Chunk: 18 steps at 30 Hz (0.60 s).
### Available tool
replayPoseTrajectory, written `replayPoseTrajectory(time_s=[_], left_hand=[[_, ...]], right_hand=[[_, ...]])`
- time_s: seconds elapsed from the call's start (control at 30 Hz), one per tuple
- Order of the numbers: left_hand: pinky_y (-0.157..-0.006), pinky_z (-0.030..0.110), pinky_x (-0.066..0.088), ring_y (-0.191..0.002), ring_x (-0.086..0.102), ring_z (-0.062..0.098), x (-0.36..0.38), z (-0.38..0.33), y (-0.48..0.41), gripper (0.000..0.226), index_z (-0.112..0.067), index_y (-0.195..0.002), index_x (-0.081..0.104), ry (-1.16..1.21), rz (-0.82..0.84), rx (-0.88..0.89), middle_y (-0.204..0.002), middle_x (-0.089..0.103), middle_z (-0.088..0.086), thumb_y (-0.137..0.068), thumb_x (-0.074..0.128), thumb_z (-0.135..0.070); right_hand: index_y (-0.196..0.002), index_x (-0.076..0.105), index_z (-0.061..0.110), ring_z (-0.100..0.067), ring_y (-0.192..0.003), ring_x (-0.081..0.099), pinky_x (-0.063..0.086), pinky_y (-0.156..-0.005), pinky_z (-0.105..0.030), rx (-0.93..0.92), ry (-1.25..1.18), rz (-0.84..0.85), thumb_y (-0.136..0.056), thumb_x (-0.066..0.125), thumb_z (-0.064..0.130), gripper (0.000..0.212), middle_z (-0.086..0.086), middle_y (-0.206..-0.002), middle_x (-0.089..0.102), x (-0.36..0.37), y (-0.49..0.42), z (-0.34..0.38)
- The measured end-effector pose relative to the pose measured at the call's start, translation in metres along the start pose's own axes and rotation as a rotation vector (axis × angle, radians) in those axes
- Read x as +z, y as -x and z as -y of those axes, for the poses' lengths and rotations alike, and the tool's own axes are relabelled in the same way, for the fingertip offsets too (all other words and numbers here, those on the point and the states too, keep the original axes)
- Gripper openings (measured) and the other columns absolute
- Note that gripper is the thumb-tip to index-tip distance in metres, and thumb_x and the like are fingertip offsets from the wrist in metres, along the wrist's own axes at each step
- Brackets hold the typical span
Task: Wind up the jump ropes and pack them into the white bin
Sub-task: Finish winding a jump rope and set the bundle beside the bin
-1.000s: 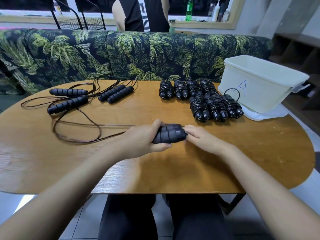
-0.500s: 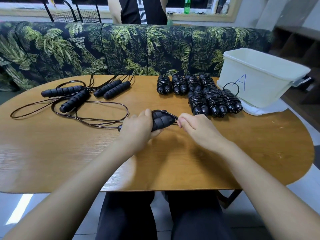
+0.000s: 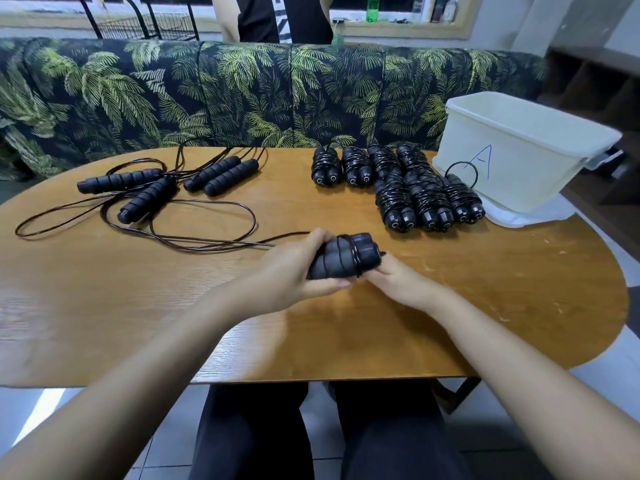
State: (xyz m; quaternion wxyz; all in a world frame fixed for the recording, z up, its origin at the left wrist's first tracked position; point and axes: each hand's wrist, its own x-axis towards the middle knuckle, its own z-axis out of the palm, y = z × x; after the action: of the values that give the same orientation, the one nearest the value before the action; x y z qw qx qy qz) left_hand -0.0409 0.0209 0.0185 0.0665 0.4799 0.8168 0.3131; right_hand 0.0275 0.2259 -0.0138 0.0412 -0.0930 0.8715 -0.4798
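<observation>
At bench [image 3: 485, 289] centre, the left hand [image 3: 294, 273] grips the paired handles [image 3: 341, 256]. The right hand [image 3: 398, 282] pinches the cord [image 3: 214, 242] at their tip. The white bin [image 3: 519, 150] stands well apart, right. Risk: slack tension sheds the coils, and the trailing cord could snag the unwound ropes [image 3: 145, 199].

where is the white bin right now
In the head view the white bin stands at the far right of the table, just right of the wound jump ropes, a blue A on its near wall.
</observation>
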Motion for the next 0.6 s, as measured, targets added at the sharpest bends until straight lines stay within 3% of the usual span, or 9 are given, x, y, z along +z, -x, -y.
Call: replayPoseTrajectory(time_s=[0.03,0.1,0.13,0.2,0.33,0.47,0.6], left_hand=[[-0.074,0.035,0.047,-0.084,0.057,0.018,-0.002,-0.001,0.002,0.065,-0.021,-0.117,0.043,-0.023,0.018,0.031,-0.096,0.06,-0.006,-0.074,0.059,-0.066],[-0.072,0.035,0.045,-0.085,0.057,0.019,-0.008,-0.002,0.004,0.065,-0.023,-0.119,0.042,-0.186,0.046,0.085,-0.095,0.059,-0.009,-0.074,0.06,-0.067],[-0.069,0.033,0.042,-0.087,0.057,0.02,-0.011,-0.003,0.004,0.065,-0.023,-0.121,0.042,-0.31,0.062,0.12,-0.096,0.059,-0.01,-0.076,0.062,-0.065],[-0.068,0.03,0.037,-0.089,0.057,0.019,-0.014,-0.008,0.005,0.063,-0.021,-0.12,0.044,-0.536,0.072,0.233,-0.101,0.06,-0.007,-0.078,0.059,-0.066],[-0.057,0.032,0.043,-0.064,0.059,0.025,0.003,-0.008,0.004,0.074,-0.014,-0.11,0.048,-0.948,0.012,0.44,-0.08,0.062,0.001,-0.063,0.072,-0.066],[-0.055,0.03,0.034,-0.062,0.059,0.023,0.012,-0.004,-0.002,0.071,-0.014,-0.106,0.056,-1.147,0.036,0.293,-0.076,0.06,0.0,-0.061,0.074,-0.065],[-0.061,0.031,0.028,-0.08,0.062,0.023,0.02,-0.012,-0.007,0.061,-0.016,-0.112,0.049,-1.188,-0.009,0.153,-0.091,0.059,-0.002,-0.075,0.064,-0.062]], right_hand=[[-0.092,0.063,0.008,0.016,-0.087,0.051,0.035,-0.102,-0.018,-0.028,0.071,0.015,-0.1,0.045,0.009,0.02,0.008,-0.093,0.062,-0.007,-0.004,0.005],[-0.094,0.062,0.027,0.018,-0.091,0.049,0.015,-0.116,-0.021,-0.123,0.297,0.06,-0.096,0.043,0.027,0.019,0.03,-0.092,0.052,-0.017,-0.015,0.009],[-0.093,0.06,0.03,0.012,-0.091,0.049,0.01,-0.119,-0.029,-0.173,0.44,0.086,-0.094,0.038,0.033,0.023,0.031,-0.088,0.051,-0.021,-0.02,0.01],[-0.085,0.054,0.029,0.005,-0.087,0.045,0.009,-0.12,-0.044,-0.208,0.663,0.163,-0.097,0.039,0.025,0.019,0.028,-0.078,0.048,-0.03,-0.029,0.006],[-0.078,0.05,0.031,-0.001,-0.09,0.046,0.005,-0.12,-0.039,-0.232,0.899,0.23,-0.097,0.041,0.027,0.021,0.015,-0.078,0.058,-0.036,-0.037,0.019],[-0.08,0.052,0.031,-0.005,-0.092,0.046,0.006,-0.116,-0.039,-0.121,1.045,0.154,-0.102,0.041,0.03,0.024,0.018,-0.077,0.056,-0.031,-0.036,0.025],[-0.084,0.051,0.028,-0.012,-0.096,0.051,0.014,-0.112,-0.044,-0.012,1.088,0.077,-0.103,0.034,0.034,0.026,0.015,-0.079,0.055,-0.024,-0.034,0.033]])
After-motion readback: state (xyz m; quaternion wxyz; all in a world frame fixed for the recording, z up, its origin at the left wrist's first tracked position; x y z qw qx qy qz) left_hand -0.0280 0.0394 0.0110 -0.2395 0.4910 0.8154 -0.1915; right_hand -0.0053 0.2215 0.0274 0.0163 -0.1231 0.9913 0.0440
